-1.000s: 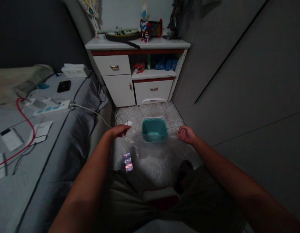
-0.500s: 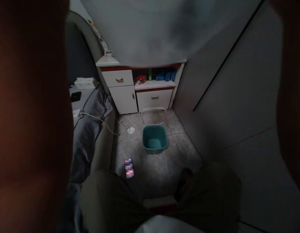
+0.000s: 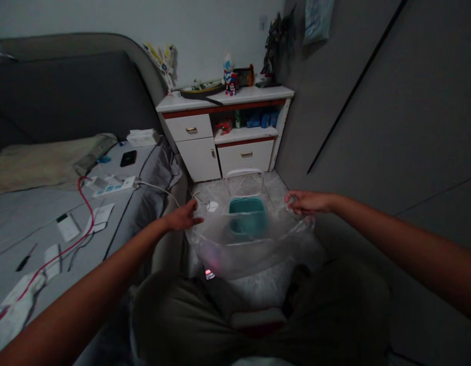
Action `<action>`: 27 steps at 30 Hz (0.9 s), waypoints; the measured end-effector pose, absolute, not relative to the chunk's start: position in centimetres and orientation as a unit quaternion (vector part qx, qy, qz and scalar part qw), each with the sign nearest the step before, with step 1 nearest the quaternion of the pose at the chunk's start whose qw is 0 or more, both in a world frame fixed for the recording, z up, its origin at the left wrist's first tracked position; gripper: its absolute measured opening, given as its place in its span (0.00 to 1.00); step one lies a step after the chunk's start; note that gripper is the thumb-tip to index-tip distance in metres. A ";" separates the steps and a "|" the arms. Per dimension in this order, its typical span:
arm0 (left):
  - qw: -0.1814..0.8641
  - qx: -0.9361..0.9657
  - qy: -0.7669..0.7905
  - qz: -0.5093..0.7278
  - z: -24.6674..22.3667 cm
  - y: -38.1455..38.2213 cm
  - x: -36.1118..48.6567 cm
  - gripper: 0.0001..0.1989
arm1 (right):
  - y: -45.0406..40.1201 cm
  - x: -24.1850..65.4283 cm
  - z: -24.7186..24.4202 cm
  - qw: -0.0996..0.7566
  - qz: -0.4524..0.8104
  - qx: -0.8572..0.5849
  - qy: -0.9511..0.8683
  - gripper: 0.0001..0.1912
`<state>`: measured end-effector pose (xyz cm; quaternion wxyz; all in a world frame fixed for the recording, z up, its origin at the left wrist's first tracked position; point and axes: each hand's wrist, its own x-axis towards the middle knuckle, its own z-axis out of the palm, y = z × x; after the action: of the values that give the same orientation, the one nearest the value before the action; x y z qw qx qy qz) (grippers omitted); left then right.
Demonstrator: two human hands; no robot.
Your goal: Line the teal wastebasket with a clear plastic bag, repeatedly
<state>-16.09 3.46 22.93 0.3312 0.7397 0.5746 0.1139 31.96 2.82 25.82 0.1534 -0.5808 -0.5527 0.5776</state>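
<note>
A clear plastic bag [image 3: 250,256] is stretched wide between my two hands, its mouth spread apart. My left hand [image 3: 183,215] grips one side of the bag's rim, fingers closed on it. At the opposite side my right hand [image 3: 306,202] pinches the rim. Behind and below the bag stands a teal bin [image 3: 247,205] on the floor, seen partly through the film. Its white handle [image 3: 245,172] is up at the far side. A phone [image 3: 209,275] with a lit screen lies on the floor, mostly covered by the bag in this view.
A bed [image 3: 144,203] with a power strip [image 3: 117,187], cables and a tissue pack [image 3: 143,138] is on the left. White cabinets [image 3: 199,160] stand ahead, figures on top. A grey wardrobe panel [image 3: 403,127] rises on the right. My knees [image 3: 170,310] are at the bottom.
Both arms have come down from high in front of the camera. The bag, which covered the upper view, is now low over the near side of the bin.
</note>
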 end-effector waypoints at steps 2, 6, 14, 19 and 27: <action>0.273 0.796 0.516 0.160 24.7 5.3 -15.1 0.20 | 5.2 31.9 27.0 0.196 0.540 -0.599 -0.558 0.13; 0.209 0.853 0.450 0.162 27.2 7.9 -12.9 0.13 | 8.6 31.5 30.5 0.192 0.446 -0.600 -0.635 0.04; 0.048 0.862 0.505 0.008 29.3 8.5 -11.1 0.35 | 10.8 32.2 34.4 0.042 0.153 -0.601 -0.784 0.07; -0.043 0.847 0.530 0.015 29.5 7.2 -10.0 0.41 | 10.6 33.5 33.0 0.109 0.131 -0.625 -0.762 0.26; -0.115 0.890 0.440 0.035 29.8 6.3 -10.6 0.43 | 10.6 34.8 30.2 0.167 0.127 -0.646 -0.734 0.57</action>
<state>-10.63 6.34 29.83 -0.1146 0.8898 0.4404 0.0349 34.78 10.63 30.17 0.1674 -0.6460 -0.7339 0.1269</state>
